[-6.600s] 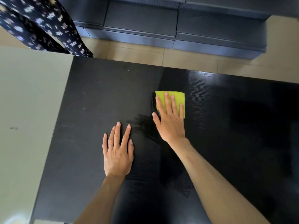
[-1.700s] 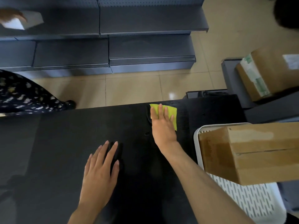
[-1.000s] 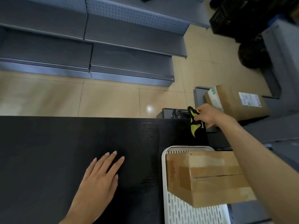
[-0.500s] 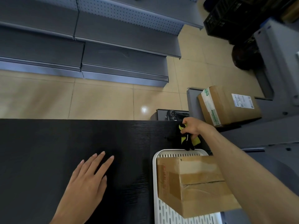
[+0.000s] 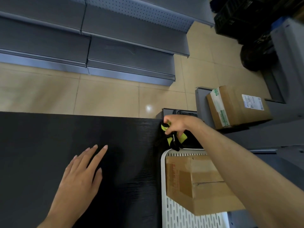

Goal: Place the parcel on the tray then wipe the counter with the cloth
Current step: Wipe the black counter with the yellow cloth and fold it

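The brown cardboard parcel [image 5: 197, 183] sits on the white slotted tray [image 5: 179, 216] at the right end of the black counter [image 5: 65, 132]. My right hand [image 5: 176, 123] grips the crumpled yellow-green and black cloth [image 5: 172, 139] at the counter's far right corner, just beyond the tray's far rim; the cloth hangs down from my fingers and its lower end is at the counter. My left hand [image 5: 79, 183] lies flat on the counter, fingers spread, holding nothing. My right forearm crosses over the parcel.
Grey metal shelving [image 5: 115, 46] stands across the tiled floor beyond the counter. A second cardboard box [image 5: 236, 106] rests on a grey stand to the right. A dark bin [image 5: 179, 111] stands just past the counter's corner. Black crates [image 5: 246, 17] fill the top right.
My right hand went from wiping with the flat cloth to bunching it up and lifting it at the far right corner. It has since lowered slightly. My left hand stays flat.
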Demonstrator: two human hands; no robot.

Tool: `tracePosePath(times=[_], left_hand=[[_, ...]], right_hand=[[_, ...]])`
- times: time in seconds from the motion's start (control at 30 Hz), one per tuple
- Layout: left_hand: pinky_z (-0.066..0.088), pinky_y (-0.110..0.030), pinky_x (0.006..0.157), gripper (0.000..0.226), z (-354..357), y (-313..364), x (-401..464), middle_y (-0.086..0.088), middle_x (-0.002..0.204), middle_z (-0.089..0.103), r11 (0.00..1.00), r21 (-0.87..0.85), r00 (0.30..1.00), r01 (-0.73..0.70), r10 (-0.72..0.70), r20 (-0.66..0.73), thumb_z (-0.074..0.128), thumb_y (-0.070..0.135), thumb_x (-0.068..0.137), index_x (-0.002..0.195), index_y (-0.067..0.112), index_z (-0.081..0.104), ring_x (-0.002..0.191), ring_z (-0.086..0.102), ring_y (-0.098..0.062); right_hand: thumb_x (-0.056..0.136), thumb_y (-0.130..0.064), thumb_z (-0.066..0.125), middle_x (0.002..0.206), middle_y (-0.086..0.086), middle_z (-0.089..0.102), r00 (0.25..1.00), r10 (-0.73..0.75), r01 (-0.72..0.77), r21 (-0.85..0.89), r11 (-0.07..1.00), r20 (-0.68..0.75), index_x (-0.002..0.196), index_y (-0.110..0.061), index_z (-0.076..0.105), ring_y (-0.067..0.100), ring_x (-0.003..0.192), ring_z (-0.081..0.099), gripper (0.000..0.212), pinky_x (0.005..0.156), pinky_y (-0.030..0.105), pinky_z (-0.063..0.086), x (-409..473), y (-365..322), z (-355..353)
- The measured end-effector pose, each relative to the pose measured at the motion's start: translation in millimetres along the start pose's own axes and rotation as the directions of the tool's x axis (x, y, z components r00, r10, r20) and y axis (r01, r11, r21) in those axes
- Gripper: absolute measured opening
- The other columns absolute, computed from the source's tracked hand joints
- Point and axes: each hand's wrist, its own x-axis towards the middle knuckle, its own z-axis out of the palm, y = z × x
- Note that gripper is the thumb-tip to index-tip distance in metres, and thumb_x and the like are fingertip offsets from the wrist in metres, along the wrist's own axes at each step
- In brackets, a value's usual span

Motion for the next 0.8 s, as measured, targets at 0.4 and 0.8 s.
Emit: tracePosePath(times=[0.4,0.8], left_hand=[[0.041,-0.055,0.113,0.071,-13,-36,-35,-0.005,0.156,0.045,0.993,-0.043,0.99,0.109,-0.113,-0.085,0.059,0.023,0.097,0.159,0.031,0.027,0.142,0.043,-0.028],[0.039,-0.053,0.116,0.073,-43,-71,-95,-0.004,0.157,0.043,0.998,-0.049,0.991,0.026,-0.033,-0.132,0.063,0.018,0.095,0.159,0.029,0.029,0.144,0.04,-0.025]], right_hand=[[0.092,-0.011,0.07,0.123,0.013,0.059,0.978,-0.208,0.207,-0.12,0.971,0.006,0.136,-0.01,0.047,0.025,0.079,0.065,0.051,0.076,0.045,0.062,-3,-162,79],[0.083,-0.019,0.078,0.112,0.007,0.061,0.945,-0.3,0.264,-0.241,0.934,-0.127,0.119,-0.018,0.049,0.029,0.096,0.062,0.047,0.075,0.041,0.05,-56,-181,207]])
